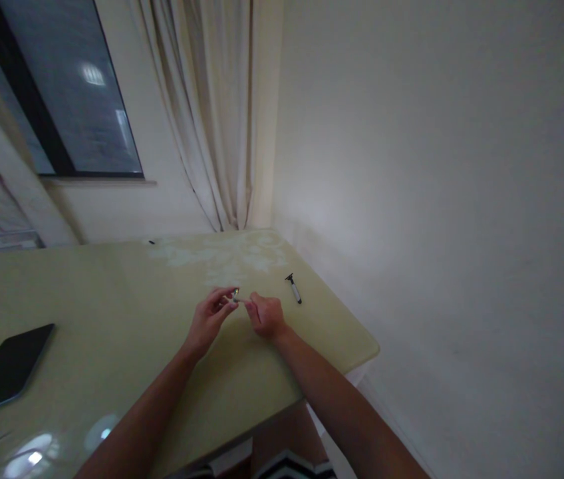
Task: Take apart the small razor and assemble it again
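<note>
The left hand (211,318) pinches a small shiny part (236,297) just above the table (112,299). The right hand (267,317), curled, meets the part with its fingertips; whether it grips too cannot be told. So small a part probably handles best held low and steady over the table, with the razor (293,289) lying near.

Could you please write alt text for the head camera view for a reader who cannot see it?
The left hand and right hand pinch a small metallic piece between their fingertips over a pale green table. A razor lies just beyond the right hand; a dark phone lies far left.
</note>
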Demonstrator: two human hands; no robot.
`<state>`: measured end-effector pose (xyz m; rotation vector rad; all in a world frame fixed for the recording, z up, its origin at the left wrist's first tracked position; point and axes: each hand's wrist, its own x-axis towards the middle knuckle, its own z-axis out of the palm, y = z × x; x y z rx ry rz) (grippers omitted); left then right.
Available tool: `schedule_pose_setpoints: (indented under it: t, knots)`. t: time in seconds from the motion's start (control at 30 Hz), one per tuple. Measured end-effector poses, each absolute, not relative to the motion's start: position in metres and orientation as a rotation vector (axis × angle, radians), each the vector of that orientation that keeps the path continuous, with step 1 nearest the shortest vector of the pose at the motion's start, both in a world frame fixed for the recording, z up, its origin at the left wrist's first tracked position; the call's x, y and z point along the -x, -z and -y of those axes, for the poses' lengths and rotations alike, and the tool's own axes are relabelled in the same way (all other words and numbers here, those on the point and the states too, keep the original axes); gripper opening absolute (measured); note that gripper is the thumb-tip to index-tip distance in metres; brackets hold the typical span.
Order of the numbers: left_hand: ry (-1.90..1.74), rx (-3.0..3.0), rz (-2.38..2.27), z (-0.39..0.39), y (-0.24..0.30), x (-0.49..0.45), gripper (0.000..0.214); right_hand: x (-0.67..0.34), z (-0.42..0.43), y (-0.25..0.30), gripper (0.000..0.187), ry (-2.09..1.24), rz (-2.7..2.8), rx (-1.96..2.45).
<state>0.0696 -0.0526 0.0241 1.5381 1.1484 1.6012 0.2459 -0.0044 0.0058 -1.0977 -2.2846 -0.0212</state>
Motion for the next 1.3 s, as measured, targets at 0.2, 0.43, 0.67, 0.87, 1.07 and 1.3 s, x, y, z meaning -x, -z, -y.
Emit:
schedule_pose_setpoints:
  t: [0.2,0.43,0.67,0.87,1.07,1.3]
  knots:
    - [-1.613,-1.538,-1.171,0.052,-0.023,-0.068,0.035,-0.244,0.005,-0.007,0.046,0.035,2.291,1.162]
    - [-1.608,-1.514,-1.155,0.051,-0.02,-0.067,0.035,-0.243,0.006,-0.008,0.046,0.029,2.291,1.181]
    - [-1.613,-1.501,-1.172,0.049,-0.018,-0.065,0.036,-0.241,0.007,-0.012,0.045,0.023,2.322,1.169]
    - [-1.6,-1.517,-1.182,0.051,-0.019,-0.064,0.037,-0.24,0.006,-0.011,0.048,-0.001,2.265,1.215]
    - [-1.592,-1.327,-1.163,0.048,-0.012,-0.063,0.048,-0.243,-0.011,-0.017,0.052,-0.164,1.916,1.307]
    - [-1.39,-0.905,-0.949,0.042,-0.006,-0.059,0.037,-0.294,-0.069,-0.042,0.036,-0.444,1.536,1.375]
